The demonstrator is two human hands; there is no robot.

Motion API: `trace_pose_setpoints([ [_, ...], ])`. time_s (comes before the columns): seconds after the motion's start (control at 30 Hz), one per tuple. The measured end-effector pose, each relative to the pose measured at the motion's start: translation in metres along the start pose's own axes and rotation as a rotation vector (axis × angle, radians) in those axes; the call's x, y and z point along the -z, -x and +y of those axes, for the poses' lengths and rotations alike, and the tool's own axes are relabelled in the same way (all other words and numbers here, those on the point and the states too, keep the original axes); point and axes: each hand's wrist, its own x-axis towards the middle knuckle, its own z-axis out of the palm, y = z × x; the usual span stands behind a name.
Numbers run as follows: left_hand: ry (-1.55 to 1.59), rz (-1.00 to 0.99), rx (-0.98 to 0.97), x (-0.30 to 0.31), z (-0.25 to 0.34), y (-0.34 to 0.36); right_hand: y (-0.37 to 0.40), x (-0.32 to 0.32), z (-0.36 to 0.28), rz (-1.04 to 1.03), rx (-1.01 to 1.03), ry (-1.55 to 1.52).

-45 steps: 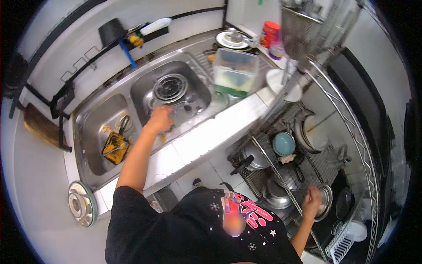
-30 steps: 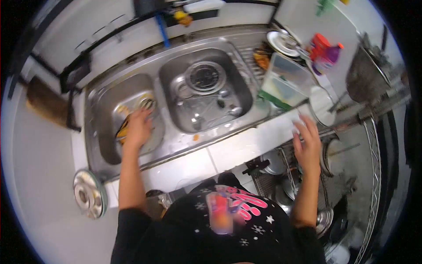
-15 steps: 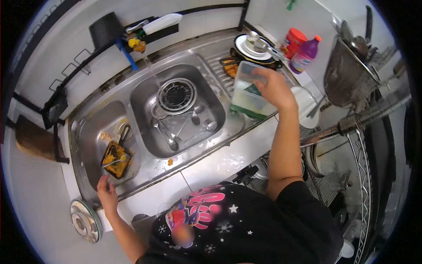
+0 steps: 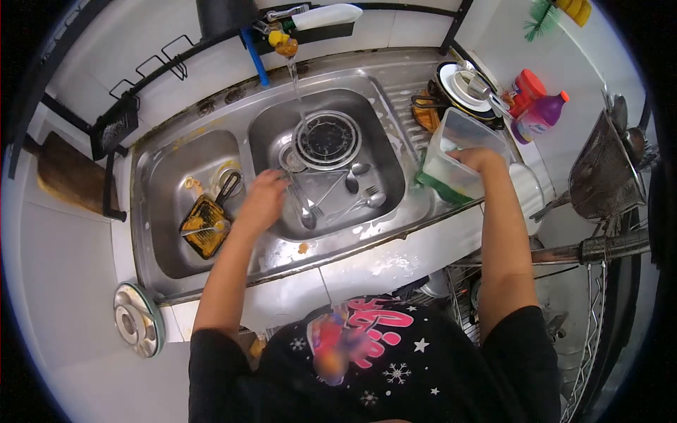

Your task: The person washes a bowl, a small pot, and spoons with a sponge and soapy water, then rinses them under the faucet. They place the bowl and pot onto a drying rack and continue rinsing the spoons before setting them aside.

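My left hand [image 4: 264, 201] hovers over the divider between the two basins, its fingers stretched toward the handles of the spoons and forks [image 4: 303, 208] lying in the right basin; it holds nothing that I can see. My right hand [image 4: 483, 161] dips into a clear plastic container [image 4: 469, 130] with whitish contents and green at its base. Its fingers are curled low inside, and what they grip is hidden. Water runs from the tap [image 4: 285, 46] onto a round dark-centred pan or lid [image 4: 326, 138] in the right basin.
The left basin [image 4: 166, 158] holds a small square pan [image 4: 206, 227] with orange residue and a spoon. Stacked dishes [image 4: 469, 90] stand on the drainboard, near a purple bottle [image 4: 539, 118] and a red tub [image 4: 525, 90]. A strainer [image 4: 599, 173] hangs at right.
My left hand has moved from the left basin's front edge rightward to the right basin's utensils. My right hand has lowered deeper into the plastic container. The camera view has shifted.
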Motion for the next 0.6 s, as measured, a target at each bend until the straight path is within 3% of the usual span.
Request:
trace_pose_setpoints([
  [0.1, -0.114, -0.126, -0.105, -0.068, -0.023, -0.048, -0.017, -0.007, 0.015, 0.005, 0.024, -0.047],
  [0.17, 0.008, -0.192, -0.074, -0.101, -0.027, -0.077, 0.002, 0.0, 0.002, 0.106, 0.031, 0.019],
  [0.3, -0.053, -0.142, -0.039, -0.115, -0.015, -0.124, 0.016, 0.005, -0.005, 0.203, 0.046, -0.169],
  [0.43, -0.178, -0.602, 0.127, -0.122, -0.012, -0.168, 0.029, 0.011, -0.009, 0.26, -0.018, -0.379],
  [0.6, -0.223, -0.567, 0.181, -0.124, -0.002, -0.17, 0.03, 0.013, -0.001, 0.359, -0.021, -0.452],
])
